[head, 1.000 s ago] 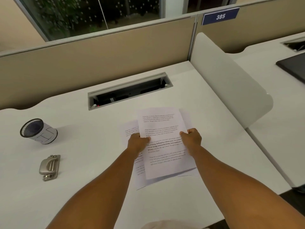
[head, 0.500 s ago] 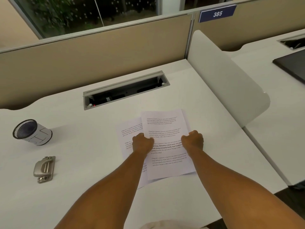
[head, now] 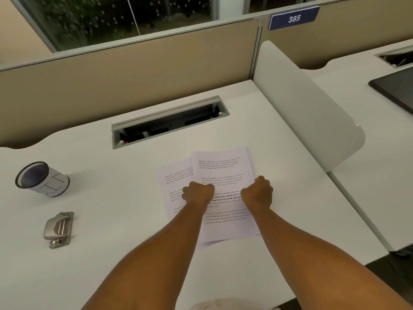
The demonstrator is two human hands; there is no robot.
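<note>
Head cam, single view. Both our forearms run fwd over the white desk [head: 111, 253], and the hands meet on a loose pile of printed paper.

L hand [head: 197, 193]: fingers curled into a fist, back of hand up, thumb on the left edge of the top sheet [head: 223, 171]. We read this as grasping that edge. Fingertips are under the hand, not visible.

R hand [head: 257, 194]: likewise clenched, set on the right edge of the same sheet and grasping it. Fingertips hidden here too.

Top sheet: held between the two hands, on the pile, text side up. Its far half reaches out beyond the knuckles and its near half runs back betw. the wrists. It sits slightly skewed vs. the lower sheets [head: 176, 179], which stick out on the outer side of L hand, w/ a sliver showing past R hand. No. of lower sheets: cannot tell.

Rest, rel. to hands:
- cable slot [head: 169, 124], open, straight ahead of the knuckles, apart from the paper.
- mesh pen cup [head: 42, 180], well out to the left of L hand.
- metal hole punch [head: 58, 229], left of the L forearm, nearer us than the cup.
- white divider panel [head: 301, 104], right of R hand and further fwd.
- blue plate "385" [head: 293, 18], far ahead, up on the partition.
- dark flat item [head: 397, 90], far right on the next desk.
</note>
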